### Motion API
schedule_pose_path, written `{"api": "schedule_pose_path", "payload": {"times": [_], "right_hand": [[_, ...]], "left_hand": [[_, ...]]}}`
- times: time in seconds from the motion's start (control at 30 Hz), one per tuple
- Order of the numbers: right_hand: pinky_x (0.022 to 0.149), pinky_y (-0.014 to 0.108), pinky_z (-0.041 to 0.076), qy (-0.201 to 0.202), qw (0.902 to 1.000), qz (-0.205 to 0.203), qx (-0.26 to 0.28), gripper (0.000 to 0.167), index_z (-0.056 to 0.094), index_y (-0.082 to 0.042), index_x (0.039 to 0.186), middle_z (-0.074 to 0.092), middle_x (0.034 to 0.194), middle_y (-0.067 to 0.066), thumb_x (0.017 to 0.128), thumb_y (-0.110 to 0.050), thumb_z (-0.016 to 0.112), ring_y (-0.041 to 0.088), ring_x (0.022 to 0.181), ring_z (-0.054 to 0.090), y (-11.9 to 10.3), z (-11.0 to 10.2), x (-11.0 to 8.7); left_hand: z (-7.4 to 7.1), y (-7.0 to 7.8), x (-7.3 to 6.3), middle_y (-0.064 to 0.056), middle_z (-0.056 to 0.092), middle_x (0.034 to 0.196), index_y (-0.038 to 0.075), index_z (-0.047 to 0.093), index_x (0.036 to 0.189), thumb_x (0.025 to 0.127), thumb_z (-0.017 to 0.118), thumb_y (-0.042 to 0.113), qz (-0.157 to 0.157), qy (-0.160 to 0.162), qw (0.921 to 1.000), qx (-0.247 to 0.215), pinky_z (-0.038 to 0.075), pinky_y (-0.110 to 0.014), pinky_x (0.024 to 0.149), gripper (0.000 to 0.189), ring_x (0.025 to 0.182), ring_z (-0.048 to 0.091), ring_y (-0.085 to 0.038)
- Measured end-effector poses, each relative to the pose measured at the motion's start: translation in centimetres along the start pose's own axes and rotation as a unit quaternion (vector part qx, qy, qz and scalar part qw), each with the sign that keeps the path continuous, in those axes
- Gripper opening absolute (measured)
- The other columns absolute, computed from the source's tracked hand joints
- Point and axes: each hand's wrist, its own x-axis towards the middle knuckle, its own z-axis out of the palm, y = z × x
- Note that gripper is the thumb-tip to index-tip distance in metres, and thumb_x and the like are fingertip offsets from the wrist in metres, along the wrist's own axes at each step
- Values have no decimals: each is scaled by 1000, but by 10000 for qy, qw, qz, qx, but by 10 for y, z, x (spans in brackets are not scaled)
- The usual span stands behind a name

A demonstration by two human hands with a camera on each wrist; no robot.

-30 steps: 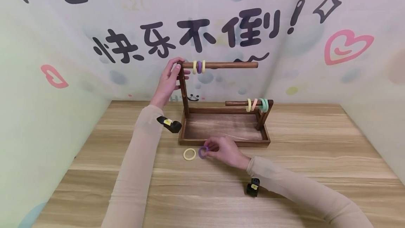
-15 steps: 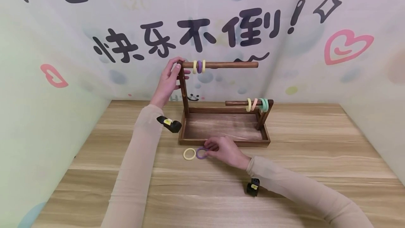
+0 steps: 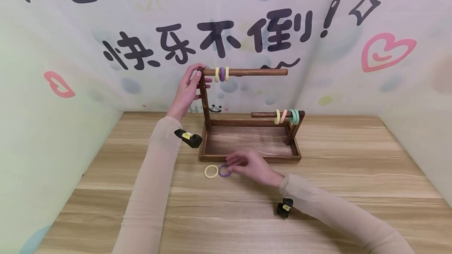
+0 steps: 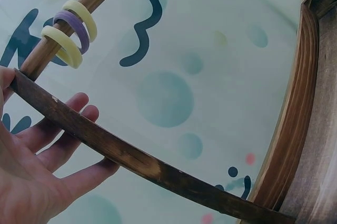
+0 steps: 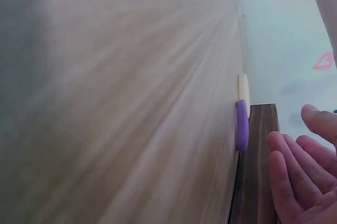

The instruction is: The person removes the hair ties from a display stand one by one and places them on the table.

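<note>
My left hand (image 3: 187, 91) holds the top of the tall post (image 3: 205, 107) of a dark wooden rack, thumb in front and fingers behind it. Beside that hand, two pale yellow rings and a purple ring (image 4: 73, 28) hang on the upper rod (image 3: 257, 72). My right hand (image 3: 252, 166) hovers over the table in front of the rack's tray (image 3: 247, 160), fingers loosely extended with nothing in them. Flat on the table lies a purple ring (image 3: 220, 170), partly behind its fingertips; the right wrist view shows a gap. A yellow ring (image 3: 205, 171) lies beside it, touching or nearly so.
On the right, a shorter post carries a lower rod (image 3: 261, 115) bearing a yellow, a pink and green rings (image 3: 295, 117). The rack stands on a wood-grain table (image 3: 219, 214). Close behind hangs a printed curtain (image 3: 328, 62).
The purple ring, earlier tilted up in my right fingers, now lies flat beside the yellow ring. My right fingers have let go and drawn slightly away. The left hand stays on the post.
</note>
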Motion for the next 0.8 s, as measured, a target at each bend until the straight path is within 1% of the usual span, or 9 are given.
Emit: {"api": "schedule_pose_path", "payload": {"times": [0.17, 0.3, 0.4, 0.53, 0.6, 0.7, 0.77, 0.8], "right_hand": [[80, 29, 53, 128, 9992, 37, 388, 31, 63, 7, 114, 68, 107, 17, 86, -4, 71, 19, 90, 67, -5, -6, -1], [81, 30, 53, 391, 9981, 19, 481, 31, 62, 7, 115, 68, 107, 18, 88, -5, 70, 21, 93, 67, -6, -13, 0], [82, 32, 53, 622, 9957, 22, 679, 30, 61, 9, 114, 67, 106, 22, 88, -4, 69, 23, 93, 68, -6, -19, 2], [81, 32, 53, 863, 9924, 145, 869, 27, 62, 7, 113, 68, 106, 21, 89, -4, 68, 24, 92, 68, -7, -26, 4], [81, 33, 53, 922, 9913, 228, 907, 26, 63, 7, 113, 68, 106, 20, 90, -4, 67, 30, 94, 68, -11, -29, 4], [83, 43, 52, 956, 9899, 251, 1013, 26, 62, 6, 115, 68, 107, 18, 91, -3, 66, 40, 97, 65, -12, -33, 5], [83, 51, 51, 975, 9891, 199, 1089, 27, 61, 7, 116, 67, 108, 21, 91, -2, 65, 47, 97, 63, -12, -35, 6], [82, 54, 50, 993, 9887, 153, 1108, 27, 62, 7, 116, 67, 108, 20, 91, -2, 65, 47, 97, 63, -8, -35, 6]], "left_hand": [[0, 0, 0, -15, 64, 117, 22, 47, 133, 106, 36, 32, -1, -24, 10000, -10, 47, -49, 80, 31, 107, 59, -33], [0, 0, 0, -15, 64, 116, 23, 48, 133, 106, 36, 32, -17, -19, 10000, -49, 46, -51, 82, 30, 108, 59, -35], [0, 0, 0, -15, 63, 116, 24, 48, 132, 106, 36, 32, -22, -21, 10000, -58, 45, -51, 83, 30, 109, 58, -36], [0, 0, 0, -15, 63, 117, 26, 49, 130, 106, 36, 32, -23, -15, 10000, -35, 45, -52, 84, 28, 107, 60, -32], [0, 0, 0, -15, 64, 117, 28, 50, 129, 106, 37, 32, -40, -5, 10000, -36, 45, -52, 84, 27, 105, 60, -29], [0, 0, -1, -15, 63, 117, 28, 50, 129, 106, 37, 32, -41, 11, 10000, -2, 45, -53, 85, 27, 104, 61, -27], [0, 0, -1, -15, 63, 117, 28, 50, 129, 106, 37, 32, -48, 13, 10000, 8, 45, -53, 85, 27, 105, 61, -27], [0, 1, -1, -15, 63, 117, 28, 50, 129, 106, 37, 32, -49, 10, 10000, -1, 45, -53, 85, 27, 105, 61, -28]]}}
